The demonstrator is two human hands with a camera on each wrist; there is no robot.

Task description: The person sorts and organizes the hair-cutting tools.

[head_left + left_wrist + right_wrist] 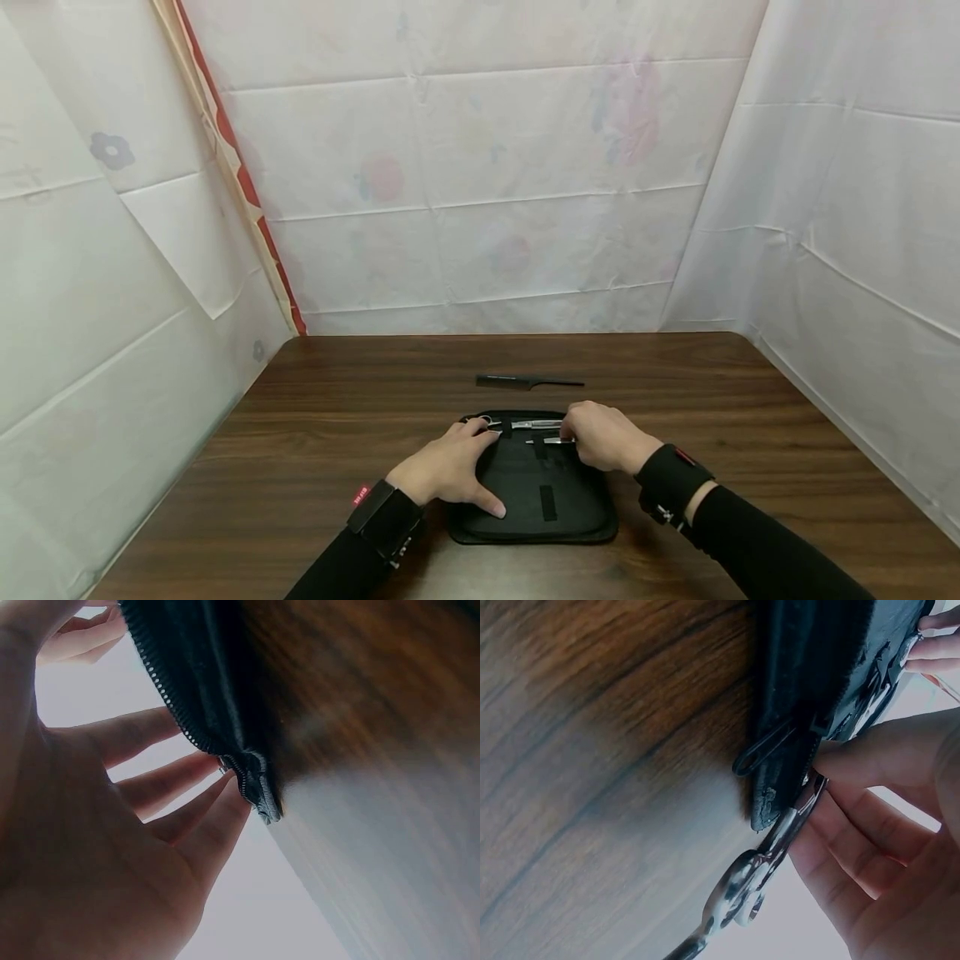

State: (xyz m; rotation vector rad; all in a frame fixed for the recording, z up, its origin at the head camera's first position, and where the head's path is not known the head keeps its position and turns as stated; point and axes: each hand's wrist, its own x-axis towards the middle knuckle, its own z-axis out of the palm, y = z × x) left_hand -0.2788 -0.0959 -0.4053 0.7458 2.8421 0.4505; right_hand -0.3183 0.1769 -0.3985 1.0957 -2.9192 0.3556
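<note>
A black zip case [521, 483] lies flat in the near middle part of the worktop [300, 450], with two slim metal tools along its far part. The farther one, a pair of scissors [536, 425], runs left to right under a small black strap [506, 427], its finger ring at the left. Just nearer, the second pair of scissors [557, 441] points its tip left, and its shiny ringed handles show in the right wrist view. The right hand [606, 435] pinches this second pair by the handle end, at the case's right edge, beside a dangling zip pull [765, 750]. The left hand [446, 467] has its fingers spread, thumb lying on the case's left side and fingertips at its far left edge. Both wrists wear dark bands. Beyond the case, apart from it, a black comb [504, 382] lies with its thin tail to the right. White patterned sheeting [480, 167] hangs at the far side, left and right.
</note>
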